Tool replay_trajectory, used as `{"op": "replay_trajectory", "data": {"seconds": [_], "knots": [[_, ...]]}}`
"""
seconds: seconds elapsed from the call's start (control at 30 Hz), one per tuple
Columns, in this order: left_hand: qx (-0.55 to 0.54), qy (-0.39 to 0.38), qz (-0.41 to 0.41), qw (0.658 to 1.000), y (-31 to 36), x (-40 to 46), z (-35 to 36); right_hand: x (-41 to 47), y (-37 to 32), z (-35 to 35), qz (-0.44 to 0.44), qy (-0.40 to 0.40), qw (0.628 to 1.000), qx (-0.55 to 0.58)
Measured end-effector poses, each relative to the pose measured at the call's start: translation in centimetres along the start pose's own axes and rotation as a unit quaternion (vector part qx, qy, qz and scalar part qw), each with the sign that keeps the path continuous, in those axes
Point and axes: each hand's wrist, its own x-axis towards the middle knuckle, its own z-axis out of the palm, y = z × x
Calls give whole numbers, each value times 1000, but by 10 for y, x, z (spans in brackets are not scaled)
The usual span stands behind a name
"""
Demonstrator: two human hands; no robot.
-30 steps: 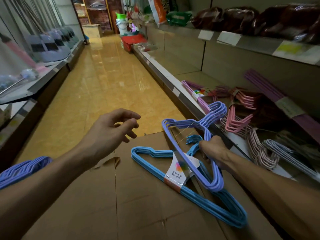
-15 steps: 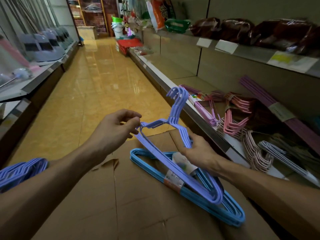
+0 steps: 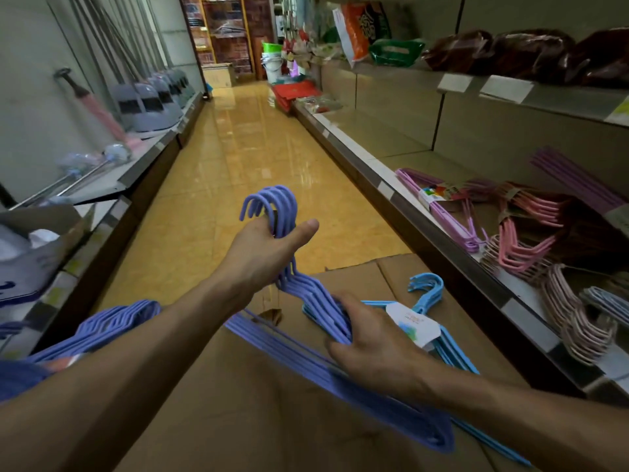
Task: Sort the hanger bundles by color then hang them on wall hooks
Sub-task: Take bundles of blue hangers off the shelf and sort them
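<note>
Both hands hold one purple hanger bundle (image 3: 306, 349): the left hand (image 3: 262, 253) wraps its fingers round the necks just under the hooks, thumb stretched out to the right, while the right hand (image 3: 371, 345) curls its fingers over the bundle's right shoulder. Its hooks stand up above the left hand, and its long bottom bars slant down toward the lower right, over a cardboard box (image 3: 258, 420). Lying flat on that box, just beside and partly under the right hand, is a light blue hanger bundle (image 3: 429, 298) with a white paper label (image 3: 417, 325) round it. Another purple hanger bundle (image 3: 112, 325) shows under the left forearm at the lower left. On the low shelf (image 3: 439, 229) to the right lie pink hanger bundles (image 3: 524, 247) and lilac ones (image 3: 446, 212).
</note>
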Motion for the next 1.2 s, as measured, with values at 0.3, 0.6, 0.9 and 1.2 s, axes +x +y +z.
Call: {"op": "replay_trajectory", "data": {"seconds": [0.3,0.6,0.9,1.2], "knots": [[-41,45,-11,998,-15,-6,-23,4,-17,12,43,-73,995,51],[-127,-80,74,986,-18,-16,-30,15,-17,-3,176,-212,868,413],[-162,-168,104,967,-13,-18,-17,21,-26,-2,181,-227,782,552],[-88,-184,80,976,-16,-18,-21,32,-23,21,189,-206,787,550]]}}
